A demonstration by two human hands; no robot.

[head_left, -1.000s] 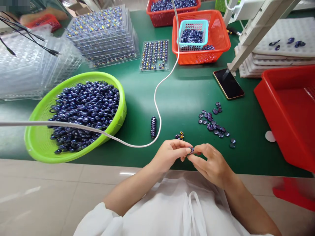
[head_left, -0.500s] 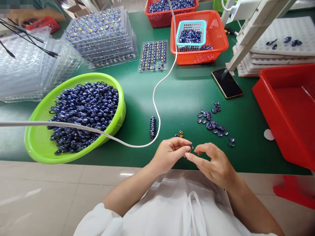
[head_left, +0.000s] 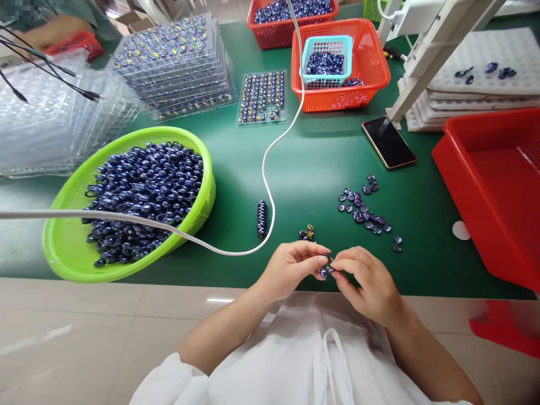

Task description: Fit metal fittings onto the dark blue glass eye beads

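My left hand (head_left: 293, 269) and my right hand (head_left: 368, 282) meet at the near edge of the green table (head_left: 312, 163), both pinched on a small dark blue shiny piece (head_left: 324, 270) between their fingertips. Just beyond my left hand lie a few small pieces with a yellow spot (head_left: 307, 232). A short stack of blue pieces (head_left: 262, 218) lies to the left of them. Several loose flat blue pieces (head_left: 365, 214) are scattered beyond my right hand.
A lime green basket (head_left: 67, 247) full of blue pieces sits at the left, crossed by a white cable (head_left: 265, 169). Clear trays (head_left: 179, 62), orange baskets (head_left: 371, 56), a phone (head_left: 388, 143) and a red bin (head_left: 485, 185) surround the work spot. Another person's arm is at the far left.
My right hand's fingers drew back from the piece half a second ago and have now closed on it again. Both hands sit slightly nearer to me.
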